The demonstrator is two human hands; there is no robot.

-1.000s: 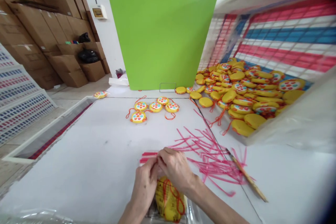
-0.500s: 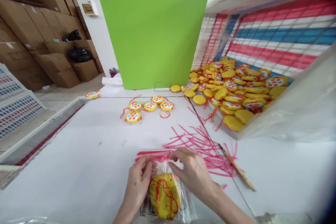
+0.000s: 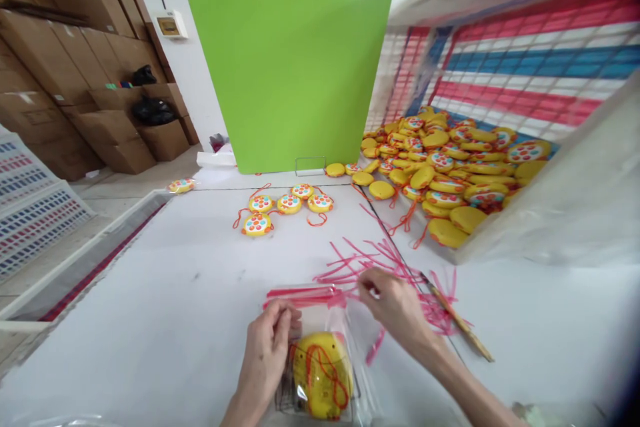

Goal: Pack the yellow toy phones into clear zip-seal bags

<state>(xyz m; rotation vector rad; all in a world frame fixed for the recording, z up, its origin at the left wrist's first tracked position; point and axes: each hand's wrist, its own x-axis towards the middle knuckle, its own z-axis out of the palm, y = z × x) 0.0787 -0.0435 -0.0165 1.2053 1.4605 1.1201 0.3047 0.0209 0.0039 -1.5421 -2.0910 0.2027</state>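
Right hand [image 3: 394, 307] leaves the bag [image 3: 314, 317].
Just left hand [image 3: 262, 353] touches it; both are curled, can't tell if holding anything.

- Bag [image 3: 314, 317]: clear, shiny, lying on the white table [image 3: 165, 320], pink bands [image 3: 300, 295] across its top.
- Toy [image 3: 324, 341]: yellow, rounded, inside the bag, orange cord [image 3: 336, 379] looped over it.
- Strips [image 3: 345, 265]: thin, pink, loosely strewn beyond the bag.
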